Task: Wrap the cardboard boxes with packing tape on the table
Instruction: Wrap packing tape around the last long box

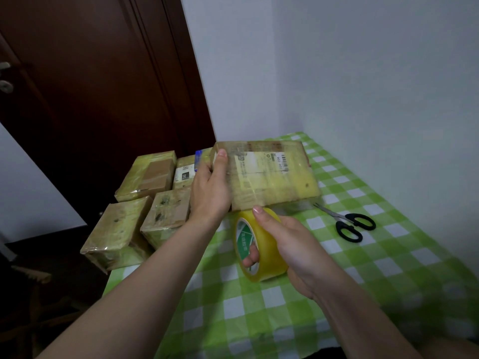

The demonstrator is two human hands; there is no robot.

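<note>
This looks like a room in a home rather than a workplace. A dark reddish-brown panelled wooden door (pixel 90 86) with a silver metal handle (pixel 5 85) stands beside plain pale painted walls (pixel 363 73) that meet in a corner. A green-and-white checked tablecloth (pixel 285 320) of the household kind fills that corner, with small black-handled scissors (pixel 350 225) lying on it and tape-wrapped brown cardboard boxes (pixel 116 229) crowded at its left edge.
</note>
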